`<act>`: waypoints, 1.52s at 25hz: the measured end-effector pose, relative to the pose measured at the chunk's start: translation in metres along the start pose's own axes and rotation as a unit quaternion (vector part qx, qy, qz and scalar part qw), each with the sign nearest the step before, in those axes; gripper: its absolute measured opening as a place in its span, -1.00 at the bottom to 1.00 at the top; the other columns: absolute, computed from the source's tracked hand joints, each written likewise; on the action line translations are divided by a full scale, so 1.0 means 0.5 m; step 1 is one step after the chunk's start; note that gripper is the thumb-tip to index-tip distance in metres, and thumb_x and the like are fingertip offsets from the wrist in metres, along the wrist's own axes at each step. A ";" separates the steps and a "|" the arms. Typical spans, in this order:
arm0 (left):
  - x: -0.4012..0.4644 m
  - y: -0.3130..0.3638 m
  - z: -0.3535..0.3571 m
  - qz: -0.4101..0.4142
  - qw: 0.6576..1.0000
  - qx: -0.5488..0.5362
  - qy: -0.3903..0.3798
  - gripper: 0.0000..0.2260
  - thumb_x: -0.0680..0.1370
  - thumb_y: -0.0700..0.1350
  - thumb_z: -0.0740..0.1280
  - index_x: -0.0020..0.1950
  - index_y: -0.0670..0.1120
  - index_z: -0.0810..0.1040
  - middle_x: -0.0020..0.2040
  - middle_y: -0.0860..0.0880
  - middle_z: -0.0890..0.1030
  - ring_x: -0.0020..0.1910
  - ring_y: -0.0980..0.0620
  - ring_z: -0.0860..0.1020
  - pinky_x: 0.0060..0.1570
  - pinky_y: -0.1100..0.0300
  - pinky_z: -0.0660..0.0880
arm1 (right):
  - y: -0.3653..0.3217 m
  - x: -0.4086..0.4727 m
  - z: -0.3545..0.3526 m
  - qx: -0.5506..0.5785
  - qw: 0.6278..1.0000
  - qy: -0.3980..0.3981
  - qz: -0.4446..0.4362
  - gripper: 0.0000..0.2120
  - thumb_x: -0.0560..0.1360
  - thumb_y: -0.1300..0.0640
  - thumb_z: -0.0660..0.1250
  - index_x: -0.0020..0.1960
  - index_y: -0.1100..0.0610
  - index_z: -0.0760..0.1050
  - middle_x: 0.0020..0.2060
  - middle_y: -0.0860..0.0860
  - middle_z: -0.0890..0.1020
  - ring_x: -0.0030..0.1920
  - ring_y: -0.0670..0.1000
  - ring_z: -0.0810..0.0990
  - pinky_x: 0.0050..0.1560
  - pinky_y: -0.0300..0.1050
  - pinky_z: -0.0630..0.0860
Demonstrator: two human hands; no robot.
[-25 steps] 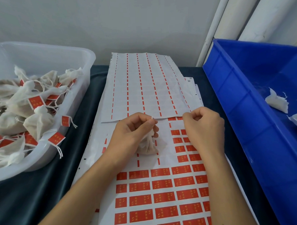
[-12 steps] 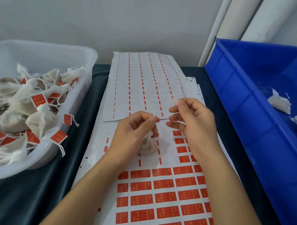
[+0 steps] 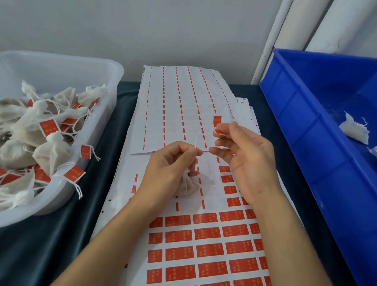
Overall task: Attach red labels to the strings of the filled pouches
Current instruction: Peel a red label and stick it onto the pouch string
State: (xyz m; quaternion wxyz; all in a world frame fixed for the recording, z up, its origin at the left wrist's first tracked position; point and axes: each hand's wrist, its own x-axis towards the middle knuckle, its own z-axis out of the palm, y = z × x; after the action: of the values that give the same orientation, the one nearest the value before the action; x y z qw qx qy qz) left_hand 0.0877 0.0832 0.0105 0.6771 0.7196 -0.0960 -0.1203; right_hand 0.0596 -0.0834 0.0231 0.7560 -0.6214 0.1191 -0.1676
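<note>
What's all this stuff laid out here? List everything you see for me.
White tub: one, translucent white, far left on the cloth.
Labelled pouches: a heap, too many to count, off-white with red tags, inside the white tub.
Label sheets: a few overlapping, white with red stickers, centre; the far one is mostly peeled.
Blue bin: one, blue, right side.
White scraps: at least two, white, inside the blue bin.
Cloth: one, dark teal, covering the table.
Pouch: one, off-white, under the left hand.
String: one, white, pinched by the left hand.
Red label: one, red, in the right hand.
Left hand: one, centre.
Right hand: one, centre right.
</note>
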 end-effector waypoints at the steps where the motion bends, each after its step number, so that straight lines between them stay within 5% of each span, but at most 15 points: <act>1: 0.001 0.000 0.001 0.000 1.000 0.002 0.001 -0.80 0.69 -0.02 0.32 -0.07 0.08 0.70 -0.23 0.01 0.66 -0.20 0.00 0.66 -0.15 0.37 0.59 | 0.002 -0.001 0.000 -0.011 1.000 -0.004 -0.005 -0.77 0.56 -0.05 0.43 0.11 0.05 0.71 0.00 0.00 0.75 0.00 0.05 0.74 -0.01 -0.03 0.69; 7: 0.002 -0.005 0.001 0.015 1.000 0.024 -0.006 -0.80 0.69 -0.02 0.30 -0.05 0.08 0.69 -0.24 0.01 0.65 -0.20 -0.03 0.65 -0.13 0.31 0.63 | 0.008 0.001 -0.002 -0.052 0.997 -0.048 -0.017 -0.79 0.58 0.16 0.45 0.20 0.01 0.64 -0.02 -0.02 0.75 -0.06 0.07 0.75 -0.07 -0.08 0.69; 16: -0.009 -0.013 0.008 0.116 0.984 0.132 -0.005 -0.83 0.70 -0.03 0.27 -0.02 0.14 0.62 -0.18 0.16 0.65 -0.14 0.04 0.66 -0.12 0.17 0.65 | 0.009 -0.007 0.002 -0.120 0.989 -0.082 -0.012 -0.89 0.57 0.12 0.46 0.10 0.05 0.68 -0.11 -0.03 0.75 -0.12 0.04 0.74 -0.17 -0.14 0.68; 38: -0.008 -0.014 0.007 0.141 0.979 0.146 0.011 -0.79 0.71 -0.07 0.26 -0.05 0.17 0.59 -0.19 0.14 0.65 -0.16 0.02 0.67 -0.22 0.23 0.63 | 0.008 -0.009 -0.001 -0.156 0.984 -0.090 -0.013 -0.93 0.57 0.09 0.47 0.05 0.00 0.69 -0.20 -0.06 0.71 -0.25 -0.03 0.68 -0.20 -0.08 0.69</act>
State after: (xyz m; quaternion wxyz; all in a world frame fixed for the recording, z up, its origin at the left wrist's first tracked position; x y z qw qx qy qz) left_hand 0.0828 0.0816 0.0034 0.5757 0.7916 -0.2049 -0.0003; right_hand 0.0558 -0.0813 0.0188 0.6555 -0.7455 0.0672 -0.1005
